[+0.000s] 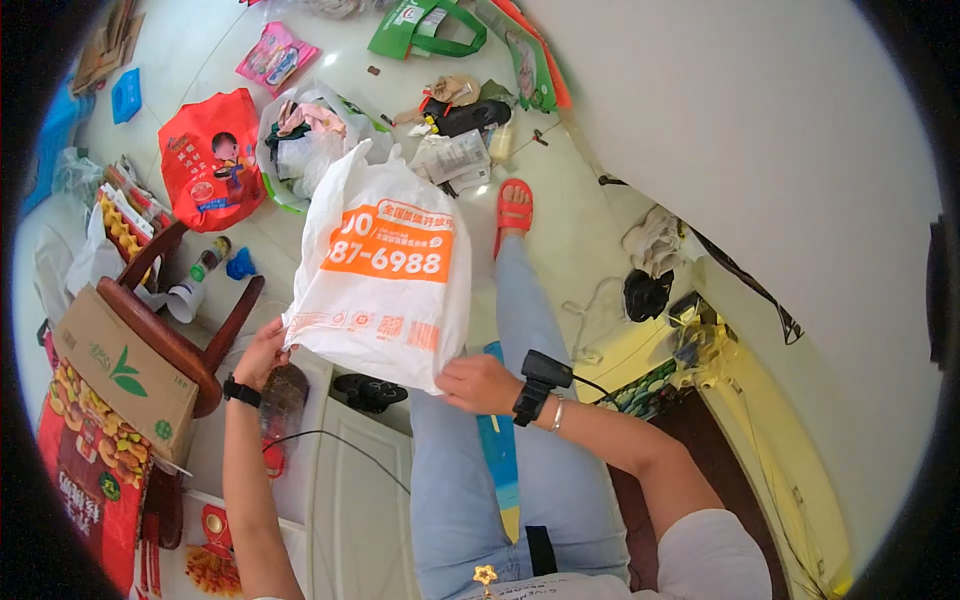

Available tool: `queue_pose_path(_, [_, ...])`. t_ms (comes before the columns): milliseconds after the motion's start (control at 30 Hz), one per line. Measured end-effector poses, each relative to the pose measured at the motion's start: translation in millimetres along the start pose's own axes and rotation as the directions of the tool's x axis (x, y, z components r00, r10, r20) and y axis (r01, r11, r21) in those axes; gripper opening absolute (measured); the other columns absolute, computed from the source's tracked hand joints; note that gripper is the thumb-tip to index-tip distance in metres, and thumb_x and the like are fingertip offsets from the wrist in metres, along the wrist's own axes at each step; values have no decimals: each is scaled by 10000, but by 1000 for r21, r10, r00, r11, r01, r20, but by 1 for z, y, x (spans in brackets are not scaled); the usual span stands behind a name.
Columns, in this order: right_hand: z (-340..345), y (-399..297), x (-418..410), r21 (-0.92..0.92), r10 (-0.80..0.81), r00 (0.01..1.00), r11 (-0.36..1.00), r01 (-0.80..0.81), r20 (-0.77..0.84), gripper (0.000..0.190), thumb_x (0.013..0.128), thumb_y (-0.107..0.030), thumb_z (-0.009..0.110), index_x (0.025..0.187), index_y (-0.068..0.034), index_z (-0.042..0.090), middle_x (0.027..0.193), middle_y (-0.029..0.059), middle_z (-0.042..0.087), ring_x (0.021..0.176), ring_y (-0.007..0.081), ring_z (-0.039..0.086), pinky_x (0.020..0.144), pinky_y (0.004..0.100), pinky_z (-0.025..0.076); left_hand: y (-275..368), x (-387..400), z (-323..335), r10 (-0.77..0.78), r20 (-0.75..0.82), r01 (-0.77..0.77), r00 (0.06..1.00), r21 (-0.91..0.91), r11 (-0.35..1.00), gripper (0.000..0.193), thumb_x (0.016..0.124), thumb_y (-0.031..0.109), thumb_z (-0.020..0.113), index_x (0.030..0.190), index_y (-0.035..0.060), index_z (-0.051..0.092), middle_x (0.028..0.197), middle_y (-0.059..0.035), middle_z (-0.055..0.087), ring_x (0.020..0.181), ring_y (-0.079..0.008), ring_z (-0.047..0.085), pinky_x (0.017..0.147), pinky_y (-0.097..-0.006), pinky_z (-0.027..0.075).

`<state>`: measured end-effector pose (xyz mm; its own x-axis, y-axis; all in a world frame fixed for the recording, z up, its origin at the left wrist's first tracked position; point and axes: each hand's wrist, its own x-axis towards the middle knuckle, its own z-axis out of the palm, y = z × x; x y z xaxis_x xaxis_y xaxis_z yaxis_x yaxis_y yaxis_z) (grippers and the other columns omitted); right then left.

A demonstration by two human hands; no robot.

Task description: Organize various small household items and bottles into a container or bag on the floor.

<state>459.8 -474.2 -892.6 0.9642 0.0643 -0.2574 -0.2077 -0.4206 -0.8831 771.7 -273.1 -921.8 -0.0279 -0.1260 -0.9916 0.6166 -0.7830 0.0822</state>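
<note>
A white plastic carrier bag [375, 300] with an orange printed band and writing is spread out in front of me, above my legs. My left hand [262, 352] pinches its lower left corner. At the lower right corner, the fingers of my right hand [478, 384] are closed on the bag's edge. The handles point away from me, and the bag looks slightly puffed; what it holds, if anything, cannot be seen. Just beyond it, an opened bag of clothes and plastic [307, 142] stands on the floor, partly hidden by the white bag.
Left are a red printed bag [210, 161], a wooden stool [161, 330] lying tipped, a cardboard box [124, 367] and a jar [210, 259]. Farther off lie a pink packet [277, 56], a green bag [427, 30] and a black shoe [472, 118]. A yellow-edged mat [739, 412] is right.
</note>
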Motion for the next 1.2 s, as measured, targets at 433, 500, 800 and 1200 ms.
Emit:
queue_pose_path(433, [11, 55, 26, -37, 460, 888, 887, -461, -13, 180, 782, -191, 551, 926, -84, 541, 868, 103, 585, 831, 293, 571, 709, 404, 476, -83, 121, -111, 689, -556, -4, 464, 777, 630, 493, 763, 107, 601, 1204, -29, 429, 1127, -258, 513, 1031, -396, 484, 897, -423, 380])
queue_pose_path(500, [-12, 84, 14, -58, 530, 846, 844, -533, -50, 180, 774, -177, 567, 929, -86, 552, 889, 101, 591, 833, 296, 572, 715, 408, 472, -61, 120, -64, 683, -552, -55, 479, 758, 650, 497, 757, 84, 585, 1213, -16, 415, 1162, -229, 495, 1072, -377, 444, 929, -413, 349])
queue_pose_path(800, [-80, 175, -23, -318, 585, 804, 786, -530, 107, 190, 778, -210, 576, 919, -84, 559, 863, 108, 610, 815, 300, 585, 684, 411, 468, -38, 128, 117, 863, -285, -390, 418, 801, 454, 475, 733, 50, 602, 1180, 16, 447, 1150, -191, 485, 1068, -357, 451, 944, -403, 346])
queue_pose_path(1200, [-103, 317, 14, -206, 575, 814, 789, -579, -84, 258, 748, -149, 611, 974, -69, 517, 830, 103, 596, 777, 282, 581, 683, 380, 468, -72, 270, 192, 509, -78, -112, 857, 937, 332, 538, 791, 311, 578, 1259, 107, 408, 1272, -132, 432, 1237, -335, 328, 1030, -500, 222])
